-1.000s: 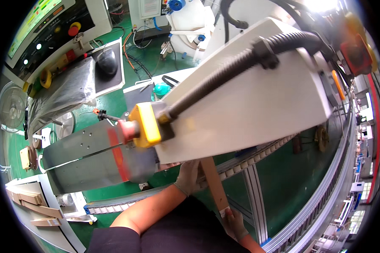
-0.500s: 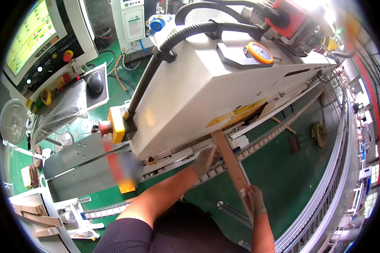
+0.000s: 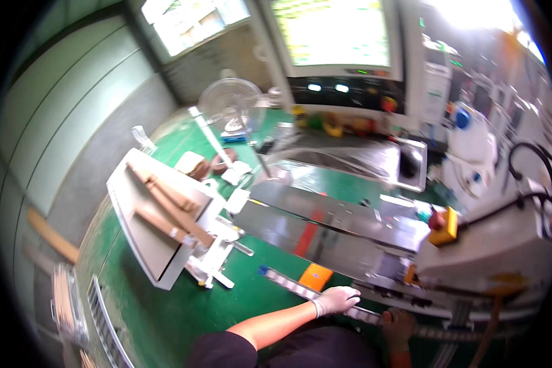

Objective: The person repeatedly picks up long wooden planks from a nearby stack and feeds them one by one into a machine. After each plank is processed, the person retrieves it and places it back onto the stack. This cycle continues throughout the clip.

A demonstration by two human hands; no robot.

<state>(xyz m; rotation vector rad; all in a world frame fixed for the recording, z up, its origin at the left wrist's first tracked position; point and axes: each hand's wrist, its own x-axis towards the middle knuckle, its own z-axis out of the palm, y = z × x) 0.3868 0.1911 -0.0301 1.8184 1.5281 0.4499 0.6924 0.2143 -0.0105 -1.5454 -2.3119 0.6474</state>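
1. The brown strip (image 3: pixel 490 327) is to the right of both hands. The right hand (image 3: pixel 400 325) is nearer. The strip's long side runs from by the white machine (image 3: pixel 490 254) toward the bottom edge.
2. The right hand is blurry. I can't tell if it holds anything.
3. The gloved left hand (image 3: pixel 336 300) is at the roller rail (image 3: pixel 364 315). I can't tell if it grips.
4. Beyond is a grey metal table (image 3: pixel 273 224), above green floor (image 3: pixel 165 325).
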